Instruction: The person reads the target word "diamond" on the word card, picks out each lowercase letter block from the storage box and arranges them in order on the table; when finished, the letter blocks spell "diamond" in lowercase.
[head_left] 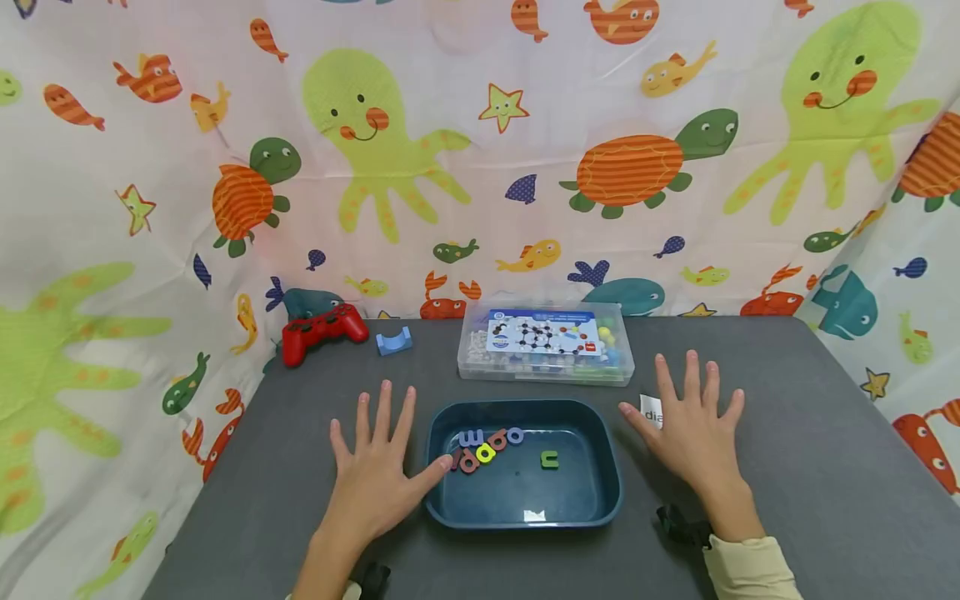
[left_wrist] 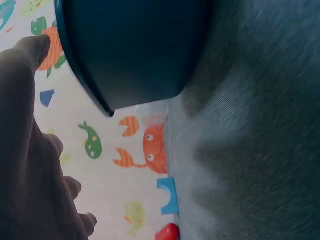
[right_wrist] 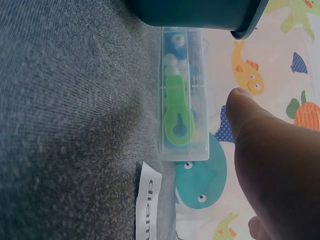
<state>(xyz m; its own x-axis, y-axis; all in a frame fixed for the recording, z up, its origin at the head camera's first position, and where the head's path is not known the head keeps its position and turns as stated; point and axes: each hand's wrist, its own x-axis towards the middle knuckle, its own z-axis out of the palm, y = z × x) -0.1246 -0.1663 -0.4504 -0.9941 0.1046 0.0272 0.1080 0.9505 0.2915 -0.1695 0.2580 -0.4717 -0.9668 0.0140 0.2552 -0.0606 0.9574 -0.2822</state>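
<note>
In the head view a dark blue tray (head_left: 525,518) stands on the grey table, holding several small letters. A yellow letter (head_left: 485,452), reddish and lilac ones lie bunched at its left, and a green letter (head_left: 550,459) lies apart at the right. My left hand (head_left: 375,483) is spread with straight fingers left of the tray, its thumb over the rim by the letters; contact cannot be told. To the right, my right hand (head_left: 697,429) is spread too, holding nothing. Beside its thumb lies a white paper slip (head_left: 651,409) with printed text, partly hidden by the hand.
Behind the tray stands a clear plastic case (head_left: 543,371) of small parts with a printed label. A red game controller (head_left: 324,332) and a light blue arch block (head_left: 394,342) sit at the back left. A sea-animal curtain (head_left: 465,108) hangs behind the table.
</note>
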